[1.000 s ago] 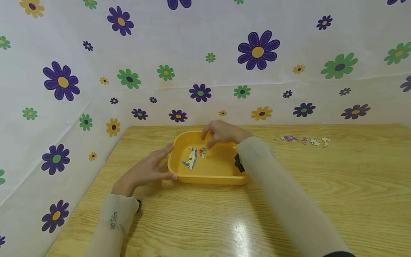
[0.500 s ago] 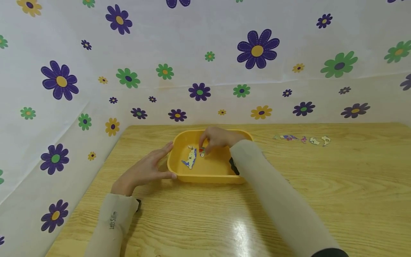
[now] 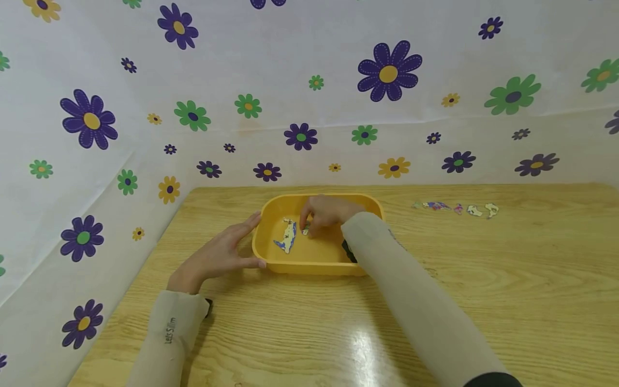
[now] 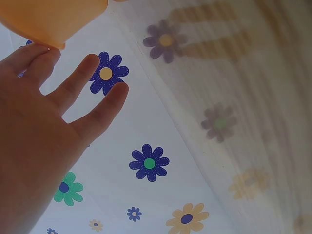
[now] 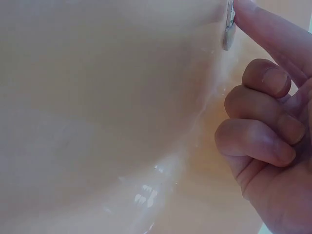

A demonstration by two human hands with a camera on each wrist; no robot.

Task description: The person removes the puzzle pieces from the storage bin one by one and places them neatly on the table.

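Observation:
A shallow yellow plastic tray (image 3: 314, 269) stands on the table. My left hand (image 3: 220, 258) rests against its left end, fingers stretched to the rim and thumb at the front left corner; the left wrist view shows those spread fingers. My right hand (image 3: 326, 209) reaches down into the tray. Its index finger and thumb pinch a small flat printed puzzle piece (image 3: 306, 229), mostly hidden in the head view. The right wrist view shows this piece edge-on at the index fingertip, with the other fingers curled. Left of it in the tray lies a larger cream-and-blue puzzle piece (image 3: 287, 236).
Several small irregular pieces lie in a row at the back right of the wooden table (image 3: 508, 279), among them a purple-blue piece (image 3: 437, 206) and a cream piece (image 3: 491, 209). A white flower-printed cloth (image 3: 338, 118) hangs behind and to the left.
My right hand has moved down and slightly left into the tray, its finger and thumb closing on the small red-and-green piece. My left hand has stayed at the tray's left end.

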